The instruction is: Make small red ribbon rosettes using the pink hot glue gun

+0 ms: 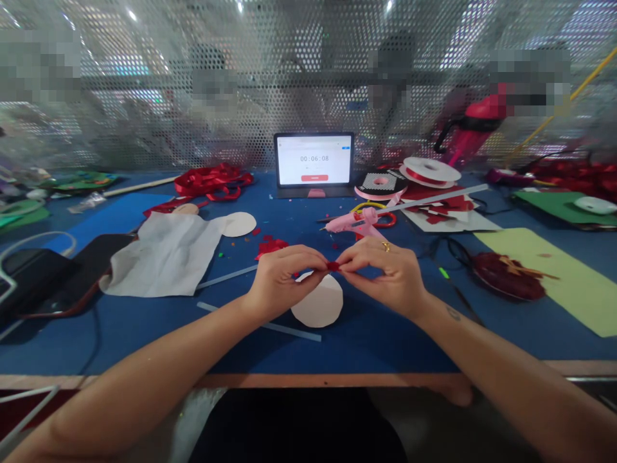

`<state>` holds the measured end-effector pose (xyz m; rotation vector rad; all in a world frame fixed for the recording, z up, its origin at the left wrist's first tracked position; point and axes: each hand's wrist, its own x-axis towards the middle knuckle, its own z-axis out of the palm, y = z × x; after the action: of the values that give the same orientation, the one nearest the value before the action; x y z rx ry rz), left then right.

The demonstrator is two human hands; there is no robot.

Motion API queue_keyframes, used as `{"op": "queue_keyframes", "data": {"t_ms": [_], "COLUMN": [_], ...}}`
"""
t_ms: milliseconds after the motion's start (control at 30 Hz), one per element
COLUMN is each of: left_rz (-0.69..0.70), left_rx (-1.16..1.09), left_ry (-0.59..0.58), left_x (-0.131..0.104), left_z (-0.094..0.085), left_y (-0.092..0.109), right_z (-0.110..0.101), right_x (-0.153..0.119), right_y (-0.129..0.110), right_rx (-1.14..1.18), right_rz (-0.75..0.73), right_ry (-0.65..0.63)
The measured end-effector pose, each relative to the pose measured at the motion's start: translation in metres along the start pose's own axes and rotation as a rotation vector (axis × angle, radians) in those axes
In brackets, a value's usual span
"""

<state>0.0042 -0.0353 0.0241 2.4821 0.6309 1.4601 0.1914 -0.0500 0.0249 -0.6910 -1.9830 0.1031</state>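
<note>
Between the fingertips of my left hand (289, 276) and my right hand (383, 273) is a small red piece of ribbon (333, 265), pinched at both ends. Both hands hover over a white round disc (318, 302) that lies on the blue table. Just behind my right hand stands a pink glue gun (354, 222) with a long glue stick in its back. A small heap of red ribbon pieces (271, 247) sits beyond my left hand. Two loose glue sticks (289, 332) lie near my left wrist.
A tablet (314, 161) showing a timer stands at the back. Ribbon spools (430, 172) and scissors (385, 218) lie behind the glue gun. To the left are a white cloth (166, 254) and red ribbon (207, 181); to the right, yellow paper (563, 276) and a dark red bundle (506, 276).
</note>
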Motion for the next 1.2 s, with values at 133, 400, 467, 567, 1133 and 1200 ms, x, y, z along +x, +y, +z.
{"op": "queue_keyframes", "data": {"t_ms": [133,400,467,567,1133,1200], "left_rz": [0.015,0.008,-0.009,-0.056,-0.068,-0.069], "left_rx": [-0.002,0.051,0.07,0.099,0.209,0.213], "left_ry": [0.006,-0.004,-0.009,-0.008,-0.014,-0.032], "left_x": [-0.0006,-0.0024,-0.0031,-0.0043,-0.0067,-0.0067], "left_z": [0.0007,0.0015,0.0017,0.002,0.0046,0.0045], "left_y": [0.0007,-0.0013,-0.0014,-0.0002,0.0006,0.0006], "right_z": [0.0018,0.0015,0.0014,0.0015,0.0046,0.0046], "right_x": [-0.0009,-0.0016,-0.0015,-0.0019,-0.0069,-0.0064], "right_y": [0.0006,-0.0003,-0.0008,-0.0015,-0.0042,-0.0048], "right_rx": [-0.001,-0.013,-0.034,-0.049,-0.095,-0.134], "right_rz": [-0.019,-0.014,-0.006,0.017,0.155,0.117], "right_ry": [0.004,-0.008,-0.008,-0.01,-0.031,-0.032]}}
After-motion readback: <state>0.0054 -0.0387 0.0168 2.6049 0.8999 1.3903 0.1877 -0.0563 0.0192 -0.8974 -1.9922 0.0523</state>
